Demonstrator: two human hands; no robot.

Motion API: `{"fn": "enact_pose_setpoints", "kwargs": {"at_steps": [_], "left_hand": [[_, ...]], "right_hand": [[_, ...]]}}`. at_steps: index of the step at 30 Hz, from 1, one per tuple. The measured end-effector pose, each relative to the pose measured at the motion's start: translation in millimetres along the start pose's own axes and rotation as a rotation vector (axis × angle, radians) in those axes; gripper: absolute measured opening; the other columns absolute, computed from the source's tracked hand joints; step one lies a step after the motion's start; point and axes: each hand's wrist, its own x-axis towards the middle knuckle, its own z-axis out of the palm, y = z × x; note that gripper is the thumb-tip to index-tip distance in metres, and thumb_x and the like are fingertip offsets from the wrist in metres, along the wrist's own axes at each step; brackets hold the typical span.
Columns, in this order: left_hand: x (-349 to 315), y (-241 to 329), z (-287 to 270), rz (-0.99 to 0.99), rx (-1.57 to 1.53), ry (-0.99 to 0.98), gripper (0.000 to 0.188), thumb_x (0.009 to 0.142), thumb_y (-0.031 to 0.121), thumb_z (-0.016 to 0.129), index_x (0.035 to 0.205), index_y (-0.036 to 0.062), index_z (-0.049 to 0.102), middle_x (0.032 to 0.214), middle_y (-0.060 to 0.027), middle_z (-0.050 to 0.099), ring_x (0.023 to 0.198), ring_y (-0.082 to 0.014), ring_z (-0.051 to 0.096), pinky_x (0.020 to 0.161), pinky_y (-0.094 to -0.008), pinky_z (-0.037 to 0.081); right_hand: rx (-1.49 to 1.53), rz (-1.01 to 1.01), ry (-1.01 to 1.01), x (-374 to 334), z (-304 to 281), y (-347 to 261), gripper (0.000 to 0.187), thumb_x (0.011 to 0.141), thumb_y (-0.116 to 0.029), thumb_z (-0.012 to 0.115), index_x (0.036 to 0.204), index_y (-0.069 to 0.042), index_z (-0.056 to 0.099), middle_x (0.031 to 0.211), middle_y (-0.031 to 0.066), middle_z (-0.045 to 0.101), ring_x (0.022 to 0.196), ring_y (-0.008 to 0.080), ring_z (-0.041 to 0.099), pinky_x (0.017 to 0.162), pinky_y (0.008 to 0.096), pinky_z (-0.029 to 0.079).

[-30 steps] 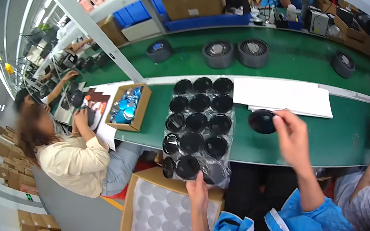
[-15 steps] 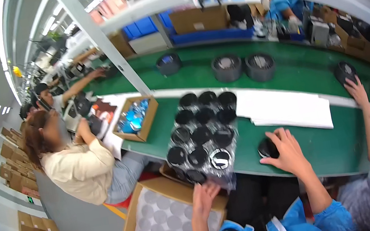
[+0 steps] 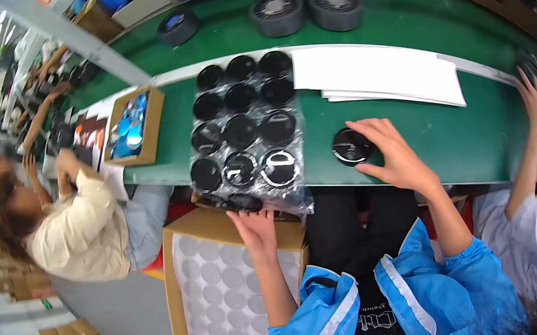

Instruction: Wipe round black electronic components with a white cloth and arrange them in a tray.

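The step in hand appears to be handling one black disc point(image 3: 349, 147), flat on the green bench point(image 3: 467, 145) just right of the plastic-lined tray point(image 3: 297, 199). The right hand point(image 3: 393, 155) has thumb and fingers apart, astride the disc's right edge — whether they clamp it I cannot tell. The left hand point(image 3: 257, 235) has its fingertips up at the tray's near edge, their grip unclear. The next move seems to call for either firming the right-hand pinch or freeing it cleanly. Count: one disc apart; twelve in four rows of three, plus at least one at the near edge — overlap hides more; three grey drum-shaped units point(image 3: 277, 17) beyond.
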Motion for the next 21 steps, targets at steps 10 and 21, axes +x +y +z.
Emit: {"fn": "enact_pose_setpoints", "kwargs": {"at_steps": [10,21], "left_hand": [[-17,14,7,0.053,0.097,0.014,0.047,0.117,0.047,0.049,0.146,0.0107,0.060,0.138,-0.0060,0.071,0.127,-0.0226,0.067,0.105,-0.0477,0.056],[-31,48,-9,0.129,0.200,-0.171,0.034,0.119,0.036,0.050,0.117,0.0089,0.070,0.108,-0.0051,0.077,0.096,-0.0151,0.075,0.072,-0.0345,0.063]], "right_hand": [[-0.027,-0.528,-0.053,41,125,-126,0.049,0.084,-0.029,0.085,0.126,-0.007,0.072,0.131,0.0118,0.067,0.120,0.0332,0.065,0.097,0.0463,0.056],[-0.312,-0.523,-0.005,67,164,-148,0.048,0.079,-0.041,0.086,0.105,-0.003,0.071,0.110,0.0118,0.064,0.104,0.0315,0.065,0.075,0.0402,0.060]]}}
